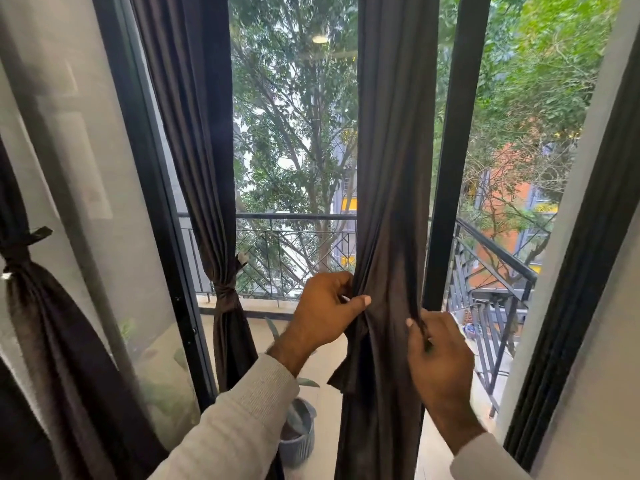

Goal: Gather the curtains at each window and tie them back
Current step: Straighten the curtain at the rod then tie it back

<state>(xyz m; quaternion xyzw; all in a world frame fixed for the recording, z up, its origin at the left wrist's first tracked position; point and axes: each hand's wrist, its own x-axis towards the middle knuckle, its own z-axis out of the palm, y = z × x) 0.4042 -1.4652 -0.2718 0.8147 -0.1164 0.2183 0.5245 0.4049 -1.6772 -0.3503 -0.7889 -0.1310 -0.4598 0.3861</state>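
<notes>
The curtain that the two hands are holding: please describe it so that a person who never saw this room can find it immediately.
Start at the glass door facing the balcony railing. The dark brown curtain hangs right of the open view, against a black frame post. Unlike the two tied curtains to its left, it has no tie, and the left hand and right hand pinch its edges.

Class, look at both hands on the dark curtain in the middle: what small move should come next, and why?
Probably draw the tie band around the curtain. The left hand and right hand pinch it at the height where the left curtain is already tied, yet this one hangs unbound.
</notes>
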